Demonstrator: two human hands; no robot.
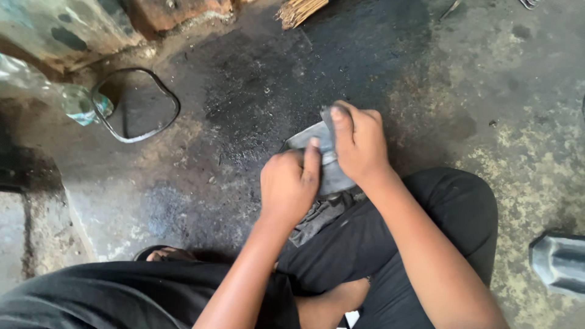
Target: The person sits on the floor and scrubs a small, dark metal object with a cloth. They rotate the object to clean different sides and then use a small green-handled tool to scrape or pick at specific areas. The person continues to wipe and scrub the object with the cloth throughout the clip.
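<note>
My left hand (290, 183) and my right hand (359, 143) both grip a grey, dirty piece of cloth-like sheet (332, 167) held over my right knee (451, 207). The right thumb and fingers pinch the sheet's upper edge. The left thumb presses on its flat face. A darker ribbed part (317, 216) hangs below the sheet, partly hidden by my hands. I sit low on a stained floor, in black trousers.
A dark rubber loop (135, 105) lies on the oily concrete floor at the left, beside crumpled clear plastic (73, 100). A grey metal part (559, 262) sits at the right edge. Broom bristles (298, 11) show at the top. My bare foot (167, 254) is bottom left.
</note>
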